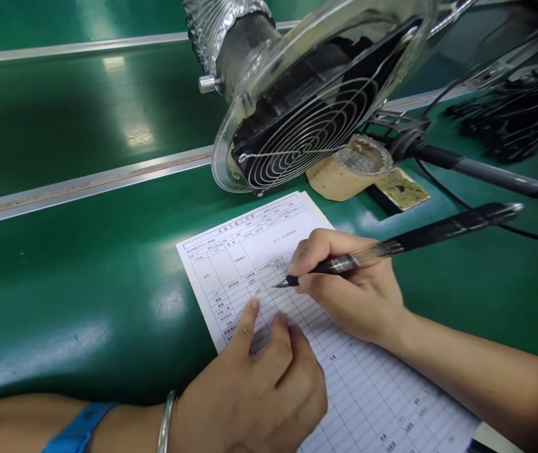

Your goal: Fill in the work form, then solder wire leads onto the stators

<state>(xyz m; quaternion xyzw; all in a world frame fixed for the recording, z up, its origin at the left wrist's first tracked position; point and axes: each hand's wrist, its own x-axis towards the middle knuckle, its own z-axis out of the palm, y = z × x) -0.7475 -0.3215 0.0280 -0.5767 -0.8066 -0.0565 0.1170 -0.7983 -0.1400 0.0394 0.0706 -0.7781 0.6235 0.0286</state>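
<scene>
A printed form (269, 242) with table rows and some handwritten entries lies on the green work surface. My right hand (351, 286) grips a black pen (443, 229), its tip at or just above a cell in the upper part of the form; whether it touches the paper I cannot tell. Lower on the sheet rests my left hand (263, 377), fingers spread and partly bent, the index fingertip just below a handwritten entry. It holds nothing and covers some of the rows. A blue band and a metal bangle circle my left wrist.
A fan with a wire guard (311, 138) inside a clear hood hangs over the form's far edge, joined to a foil duct (207, 38). Behind the form stand a tan round holder (330, 179) and a yellowish sponge (403, 189). Black cables (518, 113) are bunched at the right.
</scene>
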